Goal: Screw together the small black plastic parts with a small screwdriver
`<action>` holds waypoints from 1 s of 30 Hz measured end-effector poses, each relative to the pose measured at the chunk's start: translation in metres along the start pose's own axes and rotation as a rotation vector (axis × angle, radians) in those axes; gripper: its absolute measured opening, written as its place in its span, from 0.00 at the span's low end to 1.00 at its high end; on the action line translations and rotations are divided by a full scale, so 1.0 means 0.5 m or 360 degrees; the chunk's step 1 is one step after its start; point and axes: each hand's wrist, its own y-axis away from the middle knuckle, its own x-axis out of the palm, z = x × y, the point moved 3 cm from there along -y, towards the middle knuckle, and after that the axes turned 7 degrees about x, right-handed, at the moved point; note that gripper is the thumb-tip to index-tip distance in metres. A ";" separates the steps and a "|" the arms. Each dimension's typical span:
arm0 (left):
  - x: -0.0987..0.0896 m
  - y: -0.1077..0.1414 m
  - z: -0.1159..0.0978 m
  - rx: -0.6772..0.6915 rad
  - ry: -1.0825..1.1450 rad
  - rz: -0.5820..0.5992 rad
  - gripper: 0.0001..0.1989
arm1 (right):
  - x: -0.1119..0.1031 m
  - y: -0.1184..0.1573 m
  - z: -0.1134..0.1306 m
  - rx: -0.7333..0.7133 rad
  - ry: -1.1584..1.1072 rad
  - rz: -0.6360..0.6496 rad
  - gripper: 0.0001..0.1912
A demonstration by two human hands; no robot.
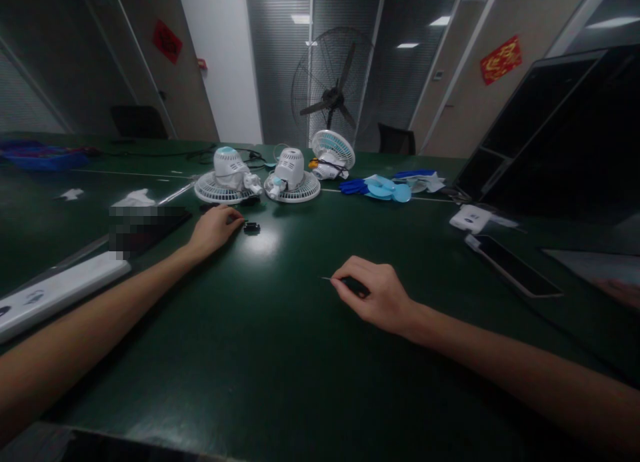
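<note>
My right hand (373, 292) is closed around a small dark-handled tool (356, 287), whose thin metal tip points left just above the green table (280, 382). Farther forward on the left, my left hand (216, 230) has its thumb and fingers pinched together; what they hold, if anything, is too small to name. Just right of those fingertips lies a small black part (251, 227) on the table. Behind it, two white fan heads (227, 175) (293, 177) rest face down, side by side.
A third small fan (333, 152) leans behind, near light-blue blades (387, 187) and blue gloves (353, 186). At the right are a phone-like device (517, 265) and a large monitor (560, 135). A long white case (65, 292) lies left.
</note>
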 end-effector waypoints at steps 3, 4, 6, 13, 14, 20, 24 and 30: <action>0.002 -0.003 0.009 -0.0043 0.0089 -0.0009 0.19 | 0.000 0.000 0.001 0.0003 0.0003 -0.0003 0.08; 0.002 -0.004 0.012 -0.0056 0.0127 -0.0012 0.20 | 0.000 0.001 0.001 0.0004 0.0005 -0.0004 0.07; 0.001 -0.006 0.014 -0.0069 0.0215 -0.0021 0.22 | 0.001 0.001 0.000 0.0008 0.0008 -0.0008 0.08; 0.009 -0.016 0.007 0.0027 0.0477 -0.0016 0.21 | 0.004 0.003 -0.007 0.0006 -0.0003 0.0006 0.08; 0.009 -0.016 0.007 0.0029 0.0482 -0.0020 0.21 | 0.004 0.003 -0.006 0.0006 -0.0004 0.0008 0.08; -0.007 -0.005 -0.024 0.0122 0.0451 -0.0022 0.21 | 0.001 0.000 0.000 0.0013 -0.0007 0.0015 0.08; -0.005 0.003 -0.084 0.0409 0.0267 0.0168 0.22 | 0.001 0.001 0.000 0.0012 -0.0013 0.0017 0.07; 0.014 0.004 -0.103 0.0632 0.0085 0.0343 0.21 | 0.002 0.002 -0.001 0.0016 -0.0008 0.0007 0.07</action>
